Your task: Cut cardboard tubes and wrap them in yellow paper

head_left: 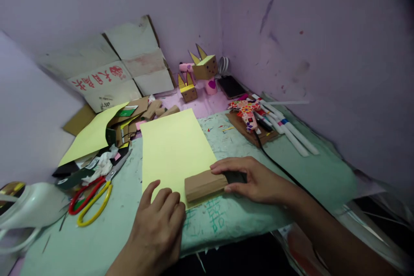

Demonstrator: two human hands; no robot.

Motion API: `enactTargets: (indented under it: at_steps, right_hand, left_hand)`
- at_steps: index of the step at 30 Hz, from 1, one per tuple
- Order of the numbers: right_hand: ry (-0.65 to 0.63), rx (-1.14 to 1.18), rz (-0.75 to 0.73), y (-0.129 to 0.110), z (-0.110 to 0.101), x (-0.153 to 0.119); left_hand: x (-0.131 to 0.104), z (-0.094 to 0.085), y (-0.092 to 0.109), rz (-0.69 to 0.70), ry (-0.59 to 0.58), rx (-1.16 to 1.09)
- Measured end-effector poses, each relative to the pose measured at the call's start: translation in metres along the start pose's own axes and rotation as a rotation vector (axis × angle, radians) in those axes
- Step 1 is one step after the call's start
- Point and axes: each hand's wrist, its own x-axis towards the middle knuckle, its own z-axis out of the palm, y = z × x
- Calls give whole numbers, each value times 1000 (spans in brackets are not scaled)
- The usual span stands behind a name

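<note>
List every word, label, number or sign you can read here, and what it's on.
Nothing reads clearly enough to quote.
White cardboard: large red characters, tilted and too blurred.
Same cardboard: black print, too small.
Green tablecloth: green handwritten marks, not legible.
Green card: any print too small.

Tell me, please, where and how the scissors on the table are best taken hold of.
I'd take the scissors by the red handle and yellow handle together, coming from above on the near side. They lie with both handle loops toward the person and the blades pointing away, so this approach should avoid the cutting edges.
</note>
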Motion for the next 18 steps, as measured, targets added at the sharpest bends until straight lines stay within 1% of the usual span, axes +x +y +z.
enactTargets:
  at_steps: [2,5,8,11,14,15,17,18]
  right_hand:
    - [-1,-9,7,0,0,0]
    - [-1,-27,15,0,0,0]
    - [-2,-43,28,-1,0,0]
    - [-7,-53,39,-2,0,0]
    - [-7,-60,39,-1,1,0]
    - [-7,-62,36,-1,1,0]
    - [-5,-66,27,0,1,0]
    - [-3,-68,23,0,1,0]
  left_hand:
    - [2,3,2,-9,-35,43]
    - [2,7,6,-10,-41,100]
    - [2,8,8,-27,-55,151]
    - [4,3,10,-21,-136,221]
    - [10,-1,14,-23,-239,335]
    - [12,-1,16,-22,-256,371]
    - [15,0,19,-15,-260,434]
    - [15,2,21,-13,-243,456]
